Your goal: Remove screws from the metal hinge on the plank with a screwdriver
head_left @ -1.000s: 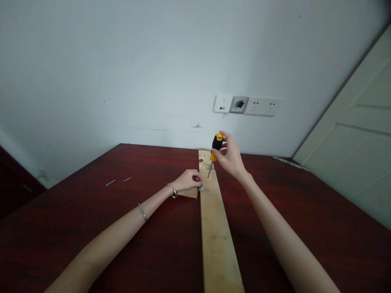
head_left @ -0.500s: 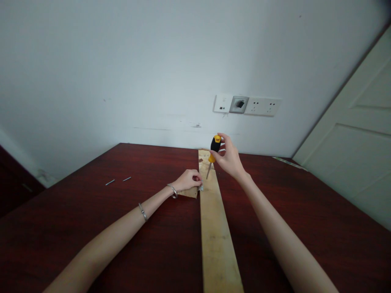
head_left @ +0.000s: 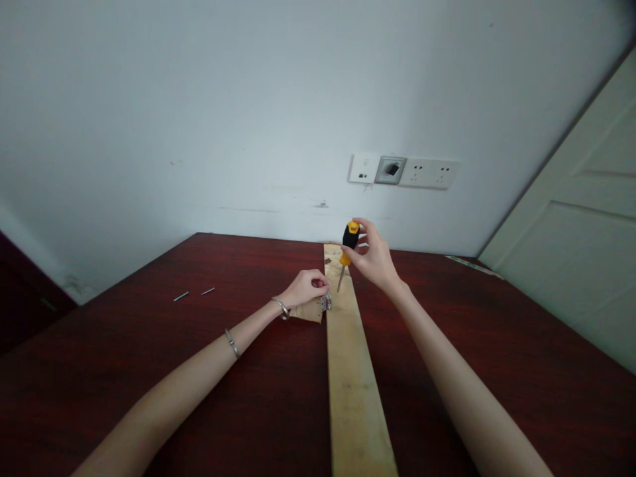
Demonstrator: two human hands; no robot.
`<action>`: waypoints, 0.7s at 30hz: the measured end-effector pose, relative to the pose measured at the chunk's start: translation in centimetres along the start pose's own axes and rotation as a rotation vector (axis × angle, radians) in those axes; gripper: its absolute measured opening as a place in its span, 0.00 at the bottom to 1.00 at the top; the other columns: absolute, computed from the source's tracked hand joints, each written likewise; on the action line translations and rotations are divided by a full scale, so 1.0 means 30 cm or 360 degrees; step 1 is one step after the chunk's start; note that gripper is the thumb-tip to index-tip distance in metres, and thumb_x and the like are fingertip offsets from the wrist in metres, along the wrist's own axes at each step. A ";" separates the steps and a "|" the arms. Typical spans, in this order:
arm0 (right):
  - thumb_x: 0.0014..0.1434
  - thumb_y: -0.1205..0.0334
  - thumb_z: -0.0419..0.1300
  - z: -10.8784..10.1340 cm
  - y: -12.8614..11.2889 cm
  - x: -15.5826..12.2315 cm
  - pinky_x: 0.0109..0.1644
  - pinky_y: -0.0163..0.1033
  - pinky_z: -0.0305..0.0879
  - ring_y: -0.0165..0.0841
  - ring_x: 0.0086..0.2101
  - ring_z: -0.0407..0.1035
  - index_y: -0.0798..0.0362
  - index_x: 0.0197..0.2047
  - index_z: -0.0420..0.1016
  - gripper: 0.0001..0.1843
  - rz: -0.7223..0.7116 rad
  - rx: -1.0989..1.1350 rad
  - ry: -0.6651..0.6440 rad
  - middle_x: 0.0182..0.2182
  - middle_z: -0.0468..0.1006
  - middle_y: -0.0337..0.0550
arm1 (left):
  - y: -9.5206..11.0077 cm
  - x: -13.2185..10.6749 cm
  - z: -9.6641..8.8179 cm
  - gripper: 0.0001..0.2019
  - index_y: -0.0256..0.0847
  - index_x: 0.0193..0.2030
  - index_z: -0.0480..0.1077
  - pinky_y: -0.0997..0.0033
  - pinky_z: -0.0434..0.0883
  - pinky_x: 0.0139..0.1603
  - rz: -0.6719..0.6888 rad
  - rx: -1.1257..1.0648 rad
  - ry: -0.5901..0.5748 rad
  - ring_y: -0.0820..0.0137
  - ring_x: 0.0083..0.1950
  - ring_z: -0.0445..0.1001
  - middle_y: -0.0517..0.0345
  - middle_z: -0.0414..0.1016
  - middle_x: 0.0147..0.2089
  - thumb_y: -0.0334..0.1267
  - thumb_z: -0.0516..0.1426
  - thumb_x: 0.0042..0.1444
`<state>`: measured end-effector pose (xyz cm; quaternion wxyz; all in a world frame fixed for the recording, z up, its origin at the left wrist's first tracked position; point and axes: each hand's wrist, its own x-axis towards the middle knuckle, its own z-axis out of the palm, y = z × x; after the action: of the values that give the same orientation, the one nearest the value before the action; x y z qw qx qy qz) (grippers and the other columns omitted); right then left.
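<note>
My right hand point(head_left: 371, 254) grips a yellow and black screwdriver point(head_left: 350, 236) by its handle. Its metal shaft slants down over a long pale wooden board point(head_left: 350, 371), and I cannot tell whether the tip touches the wood. At the board's left edge my left hand point(head_left: 307, 287) is closed in a pinch; whatever lies between the fingertips is too small to make out. Just below those fingertips sits a small metal hinge point(head_left: 326, 303), spanning the long board and a short wooden piece point(head_left: 309, 310) that is partly hidden under my left hand.
Two screws or nails point(head_left: 181, 296) lie on the dark red tabletop point(head_left: 258, 411) at the left. Behind the table rises a white wall with a row of sockets point(head_left: 422, 173). A thin strip point(head_left: 472, 266) lies near the back right edge, beside a white door point(head_left: 586, 252).
My left hand has lifted slightly, uncovering more of the hinge. The screwdriver and my right hand have hardly moved.
</note>
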<state>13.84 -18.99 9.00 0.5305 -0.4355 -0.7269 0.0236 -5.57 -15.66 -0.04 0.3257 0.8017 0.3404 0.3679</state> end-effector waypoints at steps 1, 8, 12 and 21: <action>0.52 0.62 0.61 0.001 -0.001 0.000 0.34 0.43 0.73 0.34 0.34 0.69 0.49 0.59 0.60 0.31 -0.0003 0.0001 -0.0002 0.49 0.71 0.52 | 0.005 0.002 -0.006 0.04 0.33 0.30 0.74 0.77 0.66 0.34 -0.0003 -0.0002 0.0008 0.76 0.30 0.68 0.58 0.73 0.29 0.33 0.60 0.49; 0.53 0.60 0.61 0.005 0.001 -0.002 0.34 0.44 0.74 0.34 0.34 0.69 0.48 0.60 0.60 0.31 -0.0030 0.0012 0.0003 0.49 0.71 0.51 | 0.041 0.022 -0.062 0.06 0.33 0.32 0.73 0.76 0.68 0.36 0.0000 -0.0160 0.0040 0.75 0.32 0.71 0.57 0.75 0.30 0.35 0.60 0.51; 0.53 0.59 0.61 0.005 0.008 -0.004 0.35 0.44 0.74 0.35 0.34 0.69 0.49 0.60 0.59 0.31 -0.0023 0.0013 0.0016 0.49 0.71 0.52 | 0.063 0.035 -0.100 0.07 0.33 0.33 0.70 0.73 0.70 0.41 0.0026 -0.0338 0.0101 0.73 0.35 0.74 0.56 0.76 0.32 0.36 0.61 0.51; 0.54 0.58 0.61 0.002 0.008 -0.003 0.36 0.46 0.74 0.35 0.33 0.70 0.49 0.61 0.59 0.32 -0.0019 0.0005 -0.0013 0.50 0.71 0.53 | 0.034 -0.008 -0.259 0.07 0.34 0.35 0.75 0.73 0.71 0.40 -0.0013 0.0000 0.0222 0.72 0.36 0.74 0.54 0.78 0.35 0.36 0.60 0.50</action>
<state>13.94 -18.88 8.78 0.5282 -0.4302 -0.7317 0.0233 -11.69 -14.32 4.68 0.3027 0.7727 0.3654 0.4216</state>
